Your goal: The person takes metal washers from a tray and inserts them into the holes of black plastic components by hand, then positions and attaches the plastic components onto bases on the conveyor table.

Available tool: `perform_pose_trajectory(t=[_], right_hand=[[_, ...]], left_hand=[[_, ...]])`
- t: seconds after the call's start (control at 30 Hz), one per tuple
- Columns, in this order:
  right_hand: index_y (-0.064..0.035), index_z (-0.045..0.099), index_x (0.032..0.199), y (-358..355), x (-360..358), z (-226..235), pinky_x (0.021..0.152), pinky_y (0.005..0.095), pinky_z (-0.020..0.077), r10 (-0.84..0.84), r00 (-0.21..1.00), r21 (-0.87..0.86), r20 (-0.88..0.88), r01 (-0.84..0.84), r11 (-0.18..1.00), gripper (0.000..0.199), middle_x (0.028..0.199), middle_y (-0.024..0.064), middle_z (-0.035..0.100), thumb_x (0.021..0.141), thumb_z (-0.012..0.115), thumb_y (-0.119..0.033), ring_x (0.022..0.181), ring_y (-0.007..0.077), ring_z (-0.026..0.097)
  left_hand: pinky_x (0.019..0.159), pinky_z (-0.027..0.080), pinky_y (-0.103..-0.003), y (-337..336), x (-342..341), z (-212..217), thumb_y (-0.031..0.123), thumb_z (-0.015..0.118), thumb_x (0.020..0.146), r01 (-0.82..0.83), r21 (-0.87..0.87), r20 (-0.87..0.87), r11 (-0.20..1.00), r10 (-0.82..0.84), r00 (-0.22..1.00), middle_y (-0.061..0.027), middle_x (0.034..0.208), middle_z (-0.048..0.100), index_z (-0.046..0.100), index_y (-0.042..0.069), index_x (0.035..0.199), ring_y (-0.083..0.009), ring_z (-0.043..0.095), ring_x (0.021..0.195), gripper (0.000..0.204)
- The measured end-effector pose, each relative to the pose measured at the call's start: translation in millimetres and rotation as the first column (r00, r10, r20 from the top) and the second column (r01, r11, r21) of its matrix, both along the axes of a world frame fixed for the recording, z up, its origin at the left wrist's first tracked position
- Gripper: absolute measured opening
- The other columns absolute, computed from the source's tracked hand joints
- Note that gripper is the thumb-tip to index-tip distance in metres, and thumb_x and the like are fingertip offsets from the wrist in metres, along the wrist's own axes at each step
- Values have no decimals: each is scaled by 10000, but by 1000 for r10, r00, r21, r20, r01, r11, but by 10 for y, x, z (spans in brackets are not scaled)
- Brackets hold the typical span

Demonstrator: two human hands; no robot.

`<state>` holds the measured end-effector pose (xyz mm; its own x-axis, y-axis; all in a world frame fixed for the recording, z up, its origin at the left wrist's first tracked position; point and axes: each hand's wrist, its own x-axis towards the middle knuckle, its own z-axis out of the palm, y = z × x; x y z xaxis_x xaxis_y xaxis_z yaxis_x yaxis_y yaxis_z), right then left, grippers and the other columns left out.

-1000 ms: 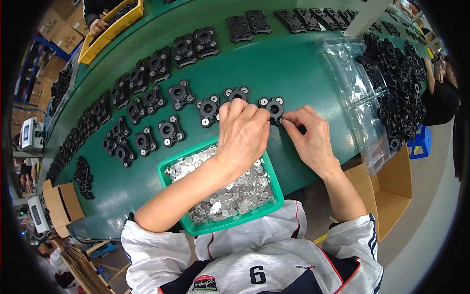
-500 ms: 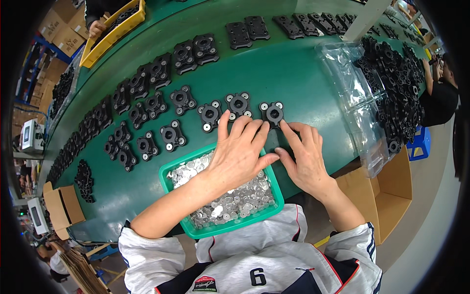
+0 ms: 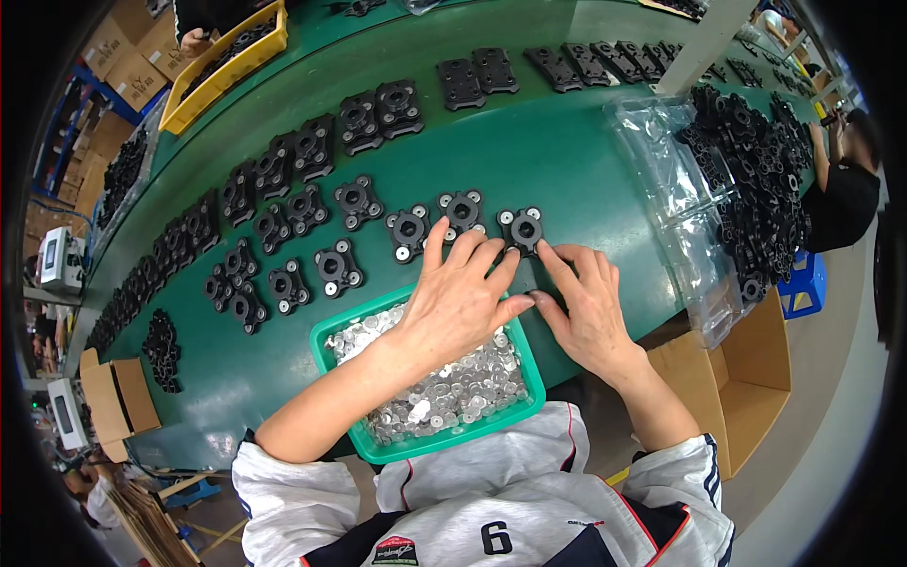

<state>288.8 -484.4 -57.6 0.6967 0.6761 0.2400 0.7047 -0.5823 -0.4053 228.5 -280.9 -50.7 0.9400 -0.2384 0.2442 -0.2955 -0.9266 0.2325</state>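
Hands flat beside black part

The left hand hides part of the green tray of washers.

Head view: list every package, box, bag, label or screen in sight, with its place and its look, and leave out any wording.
Clear plastic bags: right of the hands, crumpled, on the green table.
Open cardboard box: right table edge, brown, interior not visible.
Cardboard boxes: lower left, brown, open.
Stacked cartons: upper left, brown.
White device with a small screen: far left.
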Motion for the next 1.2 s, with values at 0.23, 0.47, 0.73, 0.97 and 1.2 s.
perform_pose_trajectory(t=[0.23,0.47,0.73,0.97,1.2], right_hand=[[-47,544,1365,-47,65,85,867,373,420,-29,999,28,42,28,999,586,1174,111,559,827,741,-168,989,282,549],[-64,606,1219,-889,790,345,850,418,483,-284,908,-49,306,313,948,435,1192,141,573,794,696,-80,996,333,564],[-77,639,1222,-2334,1717,302,879,438,482,-449,834,-169,320,517,839,434,1178,156,590,791,676,-51,1015,348,554],[-97,671,1213,-2108,1840,526,930,443,432,-488,851,-472,196,518,713,401,1175,130,600,817,647,-37,1046,331,553],[-93,703,1124,-2087,1964,617,943,447,407,-462,876,-649,140,434,625,351,1142,126,617,786,642,-22,1043,331,568]], left_hand=[[1119,308,-538,-72,117,88,301,741,830,-4,-77,-23,997,2,1000,-126,1107,603,643,42,1204,-306,526,1083,465],[1097,329,-519,-180,458,165,252,763,810,-53,-38,120,998,58,991,-130,1027,595,631,23,1183,-315,519,1011,457],[1091,336,-554,-80,799,45,259,771,810,-6,16,87,1000,5,996,-149,1026,579,634,17,1142,-328,516,1012,434],[1095,332,-575,113,1053,-86,259,769,820,-152,70,75,986,146,986,-158,1051,586,638,19,1152,-332,519,1024,430],[1116,317,-583,26,956,27,245,758,831,-167,41,96,985,163,982,-154,1142,601,631,17,1200,-330,524,1089,451]])
